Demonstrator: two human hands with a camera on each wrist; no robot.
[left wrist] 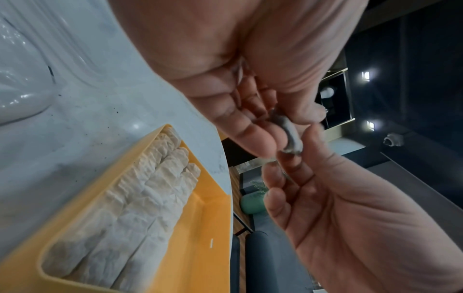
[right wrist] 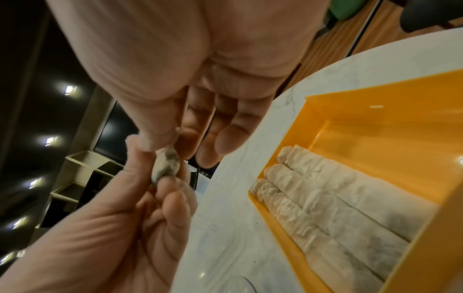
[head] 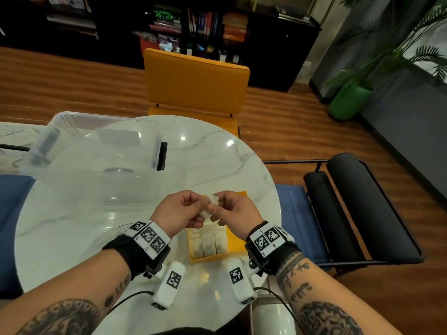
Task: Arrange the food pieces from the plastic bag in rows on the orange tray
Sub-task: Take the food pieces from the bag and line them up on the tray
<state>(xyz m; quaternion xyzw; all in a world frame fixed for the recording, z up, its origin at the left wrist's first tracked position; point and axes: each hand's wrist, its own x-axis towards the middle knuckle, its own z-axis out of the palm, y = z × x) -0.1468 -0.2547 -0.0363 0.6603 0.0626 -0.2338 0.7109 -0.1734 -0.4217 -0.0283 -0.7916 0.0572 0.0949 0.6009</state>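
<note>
A small white food piece [head: 210, 206] is held in the air over the far end of the orange tray [head: 233, 240]. My left hand [head: 202, 207] and my right hand [head: 216, 209] both pinch it between thumb and fingertips. The left wrist view shows the piece [left wrist: 290, 136] greyish and slightly bent, above the tray [left wrist: 200, 247]. In the right wrist view the piece [right wrist: 166, 166] sits between both thumbs. Three rows of white pieces [head: 209, 240] fill the tray's left part; its right part [right wrist: 375, 148] is bare. I see no plastic bag.
A clear plastic box [head: 96, 151] stands on the round marble table [head: 205, 151] at the back left. An orange chair [head: 196, 85] is behind the table and a black chair [head: 350, 213] to the right. The table's edge runs close beside the tray.
</note>
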